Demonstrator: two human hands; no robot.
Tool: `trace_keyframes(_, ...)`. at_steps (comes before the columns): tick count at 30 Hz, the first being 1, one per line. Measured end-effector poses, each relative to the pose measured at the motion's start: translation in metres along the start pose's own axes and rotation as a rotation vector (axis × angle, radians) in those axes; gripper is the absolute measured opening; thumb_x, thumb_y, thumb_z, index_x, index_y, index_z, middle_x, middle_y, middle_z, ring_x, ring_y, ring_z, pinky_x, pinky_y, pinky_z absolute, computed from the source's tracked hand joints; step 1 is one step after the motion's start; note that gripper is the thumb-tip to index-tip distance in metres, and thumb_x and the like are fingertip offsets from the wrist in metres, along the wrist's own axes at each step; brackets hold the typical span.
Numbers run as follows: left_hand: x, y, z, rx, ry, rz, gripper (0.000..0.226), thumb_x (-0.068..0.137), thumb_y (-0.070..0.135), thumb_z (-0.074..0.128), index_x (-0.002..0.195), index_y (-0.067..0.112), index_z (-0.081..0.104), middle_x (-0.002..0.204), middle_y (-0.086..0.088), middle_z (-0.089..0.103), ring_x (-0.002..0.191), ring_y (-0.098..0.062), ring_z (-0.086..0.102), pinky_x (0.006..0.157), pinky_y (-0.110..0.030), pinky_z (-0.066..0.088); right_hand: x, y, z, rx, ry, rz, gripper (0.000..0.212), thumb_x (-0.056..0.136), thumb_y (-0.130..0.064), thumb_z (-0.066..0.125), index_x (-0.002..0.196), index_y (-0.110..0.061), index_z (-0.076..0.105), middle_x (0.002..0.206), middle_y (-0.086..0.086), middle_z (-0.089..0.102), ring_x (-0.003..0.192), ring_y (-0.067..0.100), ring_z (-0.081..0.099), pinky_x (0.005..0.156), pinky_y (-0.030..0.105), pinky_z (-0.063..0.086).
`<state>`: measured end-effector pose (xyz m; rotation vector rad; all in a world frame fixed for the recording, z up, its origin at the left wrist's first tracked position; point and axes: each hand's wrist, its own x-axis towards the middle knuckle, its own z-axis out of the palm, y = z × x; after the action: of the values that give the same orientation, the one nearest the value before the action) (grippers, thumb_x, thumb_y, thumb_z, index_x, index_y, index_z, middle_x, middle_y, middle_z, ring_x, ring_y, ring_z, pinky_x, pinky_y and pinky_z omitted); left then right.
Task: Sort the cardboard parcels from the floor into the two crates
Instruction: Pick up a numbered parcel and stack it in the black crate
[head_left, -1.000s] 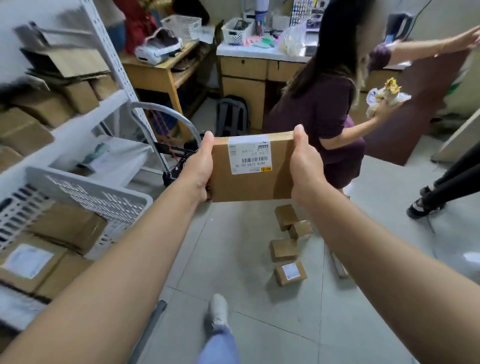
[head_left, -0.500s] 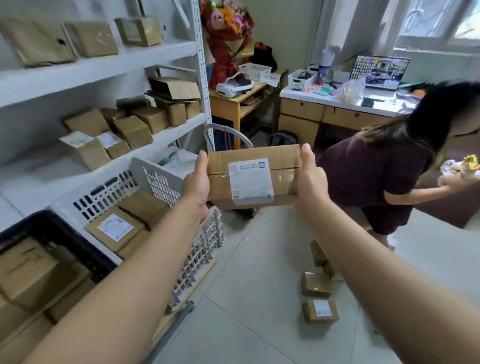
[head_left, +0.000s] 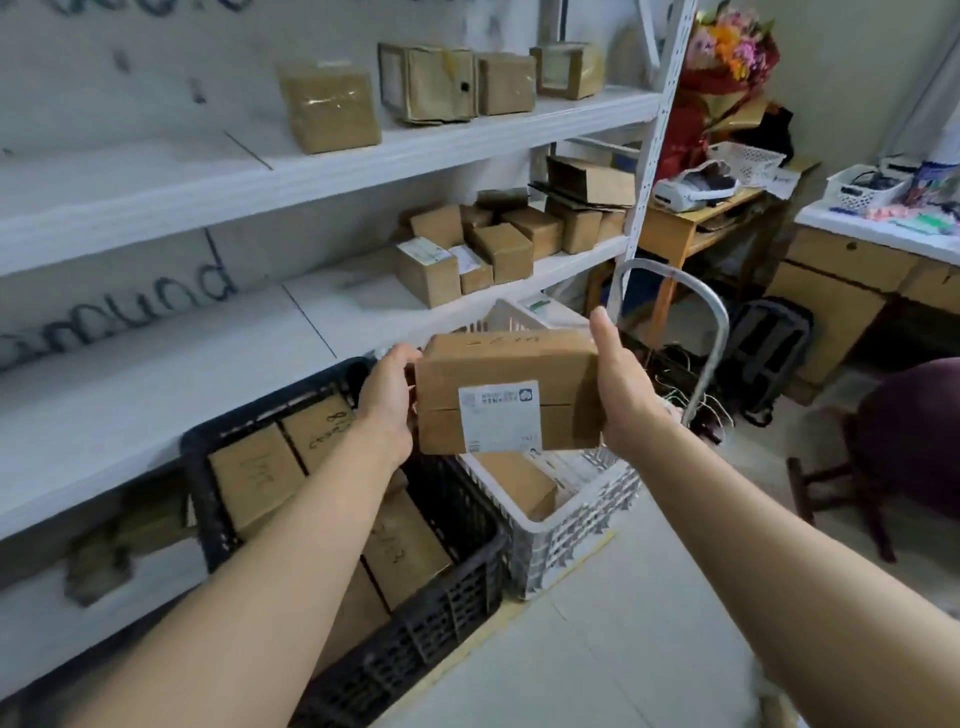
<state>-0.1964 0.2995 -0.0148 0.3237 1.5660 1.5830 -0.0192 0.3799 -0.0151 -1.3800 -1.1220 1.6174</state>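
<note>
I hold parcel (head_left: 506, 392) above white crate (head_left: 571, 530), label toward me — likely to read destination. Left hand (head_left: 387, 397) and right hand (head_left: 618, 384) grip ends, fingers curled round.

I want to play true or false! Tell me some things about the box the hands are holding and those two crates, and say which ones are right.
1. The left hand and the right hand hold one parcel between them. True.
2. The black crate has nothing in it. False: several packed boxes lie in it.
3. The held parcel has a white label facing the camera. True.
4. The white crate stands to the left of the black crate. False: it stands to its right.
5. The shelves are bare. False: stored boxes sit on them.
</note>
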Motion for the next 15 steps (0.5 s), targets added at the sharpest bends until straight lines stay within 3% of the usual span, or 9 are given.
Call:
trace_keyframes(2, 0.003, 0.003, -0.023, -0.013, 0.036, 0.001, 0.020, 0.080, 0.018, 0.050, 0.060, 0.019, 0.045, 0.048, 0.004, 0.048, 0.055, -0.017, 0.045, 0.058, -0.028, 0.034, -0.001, 0.011, 0.024, -0.026, -0.042, 0.001, 0.105, 0.051, -0.090, 0.046, 0.132, -0.024, 0.050, 0.125, 0.003, 0.058, 0.110, 0.026, 0.056, 0.100, 0.050, 0.043)
trace_keyframes(6, 0.006, 0.010, -0.057, -0.049, 0.140, 0.019, 0.016, 0.076, 0.007, 0.046, 0.065, 0.019, 0.044, 0.061, 0.001, 0.044, 0.054, -0.014, 0.042, 0.052, -0.022, 0.032, 0.003, 0.024, 0.065, -0.038, -0.139, -0.045, 0.053, 0.083, -0.069, 0.047, 0.107, -0.025, 0.064, 0.110, 0.002, 0.067, 0.097, 0.022, 0.062, 0.085, 0.039, 0.051)
trace_keyframes(10, 0.008, 0.007, -0.080, -0.078, 0.267, -0.012, 0.015, 0.072, -0.001, 0.041, 0.076, 0.013, 0.044, 0.068, 0.000, 0.042, 0.052, -0.012, 0.040, 0.038, -0.013, 0.034, 0.024, 0.032, 0.092, -0.111, -0.211, -0.069, 0.070, 0.067, -0.078, 0.051, 0.112, -0.026, 0.065, 0.112, 0.000, 0.068, 0.102, 0.025, 0.064, 0.095, 0.048, 0.050)
trace_keyframes(13, 0.008, -0.003, -0.090, -0.134, 0.379, -0.038, 0.014, 0.081, 0.004, 0.046, 0.072, 0.014, 0.047, 0.074, -0.001, 0.050, 0.069, -0.016, 0.051, 0.053, -0.024, 0.042, 0.031, 0.033, 0.106, -0.171, -0.296, -0.086, 0.043, 0.088, -0.059, 0.049, 0.103, -0.022, 0.066, 0.106, 0.002, 0.069, 0.096, 0.023, 0.066, 0.087, 0.042, 0.055)
trace_keyframes(15, 0.005, -0.008, -0.093, -0.182, 0.445, -0.040, 0.018, 0.091, 0.017, 0.050, 0.074, 0.018, 0.054, 0.076, 0.000, 0.057, 0.072, -0.015, 0.056, 0.059, -0.027, 0.046, 0.039, 0.036, 0.114, -0.228, -0.347, -0.082, 0.036, 0.095, -0.049, 0.045, 0.106, -0.021, 0.064, 0.097, -0.002, 0.067, 0.086, 0.015, 0.064, 0.073, 0.031, 0.055)
